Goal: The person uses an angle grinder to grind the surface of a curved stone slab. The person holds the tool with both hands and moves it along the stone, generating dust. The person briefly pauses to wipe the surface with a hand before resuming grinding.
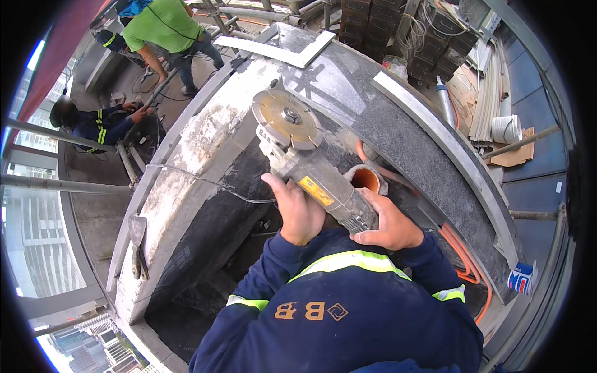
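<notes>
I hold a dusty grey angle grinder (329,189) in front of me with both hands. Its round cutting disc (289,118) faces up and has slots around the rim; whether it spins I cannot tell. My left hand (300,214) supports the body close behind the head, thumb raised along the side. Around the rear end of the body, my right hand (393,222) is closed. Under the tool lies a dark recess (217,230) between a pale rough ledge (205,130) and a dark stone top (398,124). An orange pipe (365,180) opens beside the grinder.
A scraper (138,245) rests on the left ledge, and a thin cable (217,183) crosses it. White strips (298,56) lie on the stone. Orange hoses (463,261) run at right. Two co-workers (165,28) handle a pole at far left. A white bucket (507,129) stands far right.
</notes>
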`<state>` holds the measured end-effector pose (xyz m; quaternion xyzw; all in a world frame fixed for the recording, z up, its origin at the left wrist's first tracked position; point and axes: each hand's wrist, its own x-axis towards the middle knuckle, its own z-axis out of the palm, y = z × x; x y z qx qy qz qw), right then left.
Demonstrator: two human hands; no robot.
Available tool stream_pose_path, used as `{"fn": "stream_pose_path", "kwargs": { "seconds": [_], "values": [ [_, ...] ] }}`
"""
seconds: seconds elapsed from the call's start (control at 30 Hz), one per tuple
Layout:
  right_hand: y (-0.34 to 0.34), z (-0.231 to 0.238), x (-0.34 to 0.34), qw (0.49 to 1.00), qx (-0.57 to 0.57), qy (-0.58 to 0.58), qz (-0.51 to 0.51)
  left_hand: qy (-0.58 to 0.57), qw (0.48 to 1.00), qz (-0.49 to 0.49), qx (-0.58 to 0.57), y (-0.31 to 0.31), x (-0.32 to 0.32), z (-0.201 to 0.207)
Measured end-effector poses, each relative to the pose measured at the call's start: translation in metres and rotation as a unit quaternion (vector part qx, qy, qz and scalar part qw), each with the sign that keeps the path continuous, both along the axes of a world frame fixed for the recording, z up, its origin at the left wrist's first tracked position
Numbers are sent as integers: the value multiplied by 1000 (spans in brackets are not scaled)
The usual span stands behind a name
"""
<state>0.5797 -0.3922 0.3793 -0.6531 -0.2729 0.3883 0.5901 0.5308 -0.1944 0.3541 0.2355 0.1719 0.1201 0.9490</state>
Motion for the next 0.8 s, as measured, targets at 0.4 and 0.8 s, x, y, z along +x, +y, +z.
{"fn": "stream_pose_path", "kwargs": {
  "seconds": [0.4,0.8],
  "values": [
    [37,-22,-19,996,-54,64,-29,77,979,21,-188,51,11,-25],
    [109,4,6,988,-61,-134,-49,-26,999,19,15,32,4,-36]
  ]
}}
